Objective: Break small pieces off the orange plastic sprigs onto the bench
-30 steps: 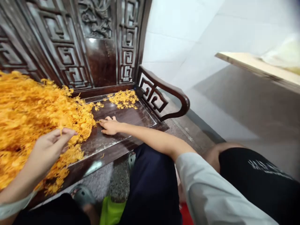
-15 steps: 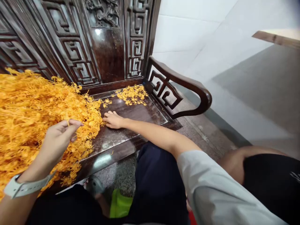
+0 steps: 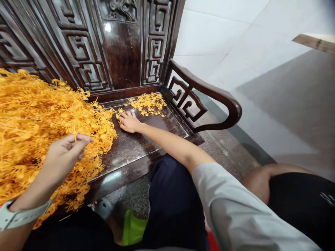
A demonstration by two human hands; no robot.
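Note:
A large heap of orange plastic-looking pieces [image 3: 52,115], each with thin curled prongs, covers the left of a dark wooden bench seat [image 3: 141,139]. In front of the heap, my left hand [image 3: 64,151] pinches a thin orange strand [image 3: 75,136] between thumb and fingers. My right hand [image 3: 128,122] lies on the seat at the heap's right edge, its fingers spread and touching or close beside a few loose orange pieces [image 3: 119,112]. Whether anything lies under its palm is hidden. Farther back, a small flat cluster of similar pieces [image 3: 149,103] rests near the corner.
The bench has a carved openwork back [image 3: 124,52] and a curved armrest [image 3: 209,87] on the right. Below the front edge is a bright green plastic object [image 3: 134,228]. Another person's bare limb [image 3: 258,181] and black clothing [image 3: 300,205] show at lower right.
My right hand has slid a little away from me along the heap's edge, with its fingers now more spread. The left hand keeps its pinch. The view has shifted slightly.

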